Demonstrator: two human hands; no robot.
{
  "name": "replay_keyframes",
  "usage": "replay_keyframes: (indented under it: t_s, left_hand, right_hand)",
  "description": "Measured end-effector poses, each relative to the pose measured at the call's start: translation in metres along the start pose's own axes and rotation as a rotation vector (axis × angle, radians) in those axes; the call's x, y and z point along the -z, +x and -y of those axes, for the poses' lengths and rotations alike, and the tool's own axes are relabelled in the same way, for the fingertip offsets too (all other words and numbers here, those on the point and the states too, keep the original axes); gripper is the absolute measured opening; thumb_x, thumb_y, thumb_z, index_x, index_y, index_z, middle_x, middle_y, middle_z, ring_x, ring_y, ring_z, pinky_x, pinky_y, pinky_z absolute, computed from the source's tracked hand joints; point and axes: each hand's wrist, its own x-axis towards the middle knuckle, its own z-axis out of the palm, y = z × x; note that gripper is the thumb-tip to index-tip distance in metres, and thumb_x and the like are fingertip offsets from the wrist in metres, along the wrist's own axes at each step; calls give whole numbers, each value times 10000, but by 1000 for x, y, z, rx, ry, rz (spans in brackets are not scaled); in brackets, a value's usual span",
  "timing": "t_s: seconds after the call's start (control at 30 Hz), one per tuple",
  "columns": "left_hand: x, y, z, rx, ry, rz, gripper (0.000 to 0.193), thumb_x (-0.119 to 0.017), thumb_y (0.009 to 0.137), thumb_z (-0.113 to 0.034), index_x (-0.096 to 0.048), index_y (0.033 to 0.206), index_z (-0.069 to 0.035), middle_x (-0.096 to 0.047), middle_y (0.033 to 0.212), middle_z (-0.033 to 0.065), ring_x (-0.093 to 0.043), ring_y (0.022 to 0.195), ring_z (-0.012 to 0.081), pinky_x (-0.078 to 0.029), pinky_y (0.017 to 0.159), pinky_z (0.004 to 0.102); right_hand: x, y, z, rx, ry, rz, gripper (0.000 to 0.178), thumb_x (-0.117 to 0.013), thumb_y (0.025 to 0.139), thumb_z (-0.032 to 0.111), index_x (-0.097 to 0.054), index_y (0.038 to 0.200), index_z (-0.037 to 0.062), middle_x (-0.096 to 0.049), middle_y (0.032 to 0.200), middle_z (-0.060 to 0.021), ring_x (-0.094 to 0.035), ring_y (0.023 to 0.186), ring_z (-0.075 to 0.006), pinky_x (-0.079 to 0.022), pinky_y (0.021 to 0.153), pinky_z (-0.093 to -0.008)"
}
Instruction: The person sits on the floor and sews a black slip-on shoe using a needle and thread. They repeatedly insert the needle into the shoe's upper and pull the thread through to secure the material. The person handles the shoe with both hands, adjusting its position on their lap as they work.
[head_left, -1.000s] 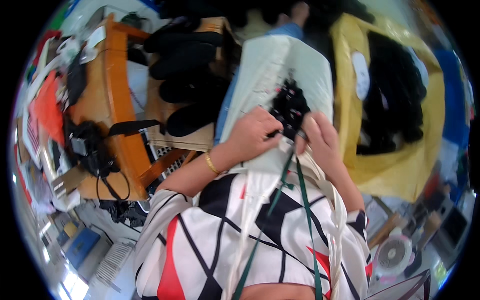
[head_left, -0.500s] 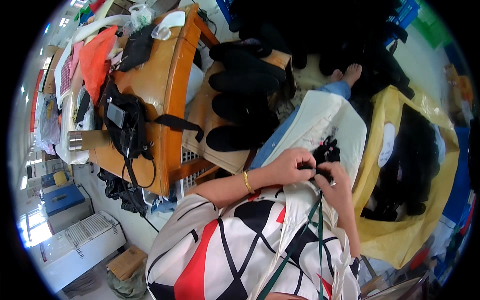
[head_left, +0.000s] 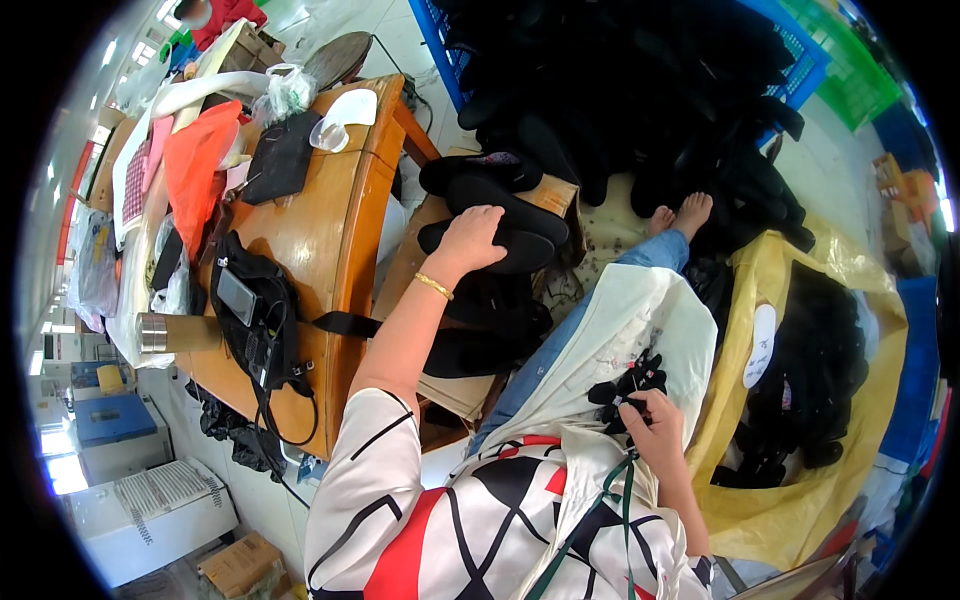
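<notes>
My left hand (head_left: 470, 240) is stretched out to a row of long, round-ended black shoes (head_left: 505, 205) on a cardboard box. Its fingers are bent and pressed together over one black shoe, whose edge is partly hidden under the hand. Low over my lap, my right hand (head_left: 655, 425) is closed, thumb and fingertips pinching a small black bow-like piece (head_left: 607, 393). More small dark pieces (head_left: 645, 372) bunch just beyond the fingertips, on the white cloth (head_left: 640, 300) across my legs. Dark green straps (head_left: 628, 490) hang down beside my right wrist.
An orange-brown wooden table (head_left: 335, 190) on the left carries a black bag (head_left: 262, 325) and a steel flask (head_left: 175, 334). Ahead, a blue crate (head_left: 800, 85) overflows with black shoes. A yellow sack (head_left: 860, 490) of black items stands right. A person in red is far left.
My left hand has left my lap and reached forward and left onto the black shoes. The right hand stays over the lap with the small black piece. The view has tilted upward.
</notes>
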Motion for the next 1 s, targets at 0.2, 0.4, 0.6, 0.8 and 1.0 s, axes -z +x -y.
replay_keyframes:
  t_s: [0.2,0.4,0.6,0.8,1.0]
  left_hand:
    - [19,2,3,2,230,134,386,-823,655,-249,-727,980,-65,-607,1073,127,-552,1114,329,-498,959,427]
    - [59,-19,-36,-102,71,66,391,-767,694,-200,-622,1017,-35,-618,1045,152,-576,1068,339,-510,912,434]
    - [39,-91,-158,-406,23,-32,419,-809,700,-232,-502,932,-64,-602,856,120,-640,857,321,-544,692,419]
    - [-29,-147,-209,-131,-382,520,467,-826,742,-317,-524,910,-4,-588,831,151,-625,800,361,-514,673,401]
    - [-59,-152,-225,27,-1182,520,389,-784,843,-210,-523,1062,-22,-537,991,58,-517,924,148,-460,824,297]
  right_hand:
    - [-2,1,-5,-24,76,-18,214,-730,879,138,-658,998,-26,-602,810,-66,-544,684,-142,-463,637,-274]
    - [-5,-5,-25,-175,280,-108,176,-704,916,137,-662,1014,-2,-583,809,9,-501,669,-56,-422,599,-227]
    - [1,10,-37,-183,940,-455,219,-603,1003,204,-623,1118,19,-650,912,-12,-628,766,-93,-515,708,-250]
    - [0,-8,-62,-126,1006,-413,200,-586,1022,209,-641,1089,28,-657,892,-21,-621,788,-99,-518,746,-263]
    - [-5,-20,-69,-177,1011,-494,251,-590,1024,247,-642,1122,22,-656,922,-1,-612,790,-72,-521,744,-236]
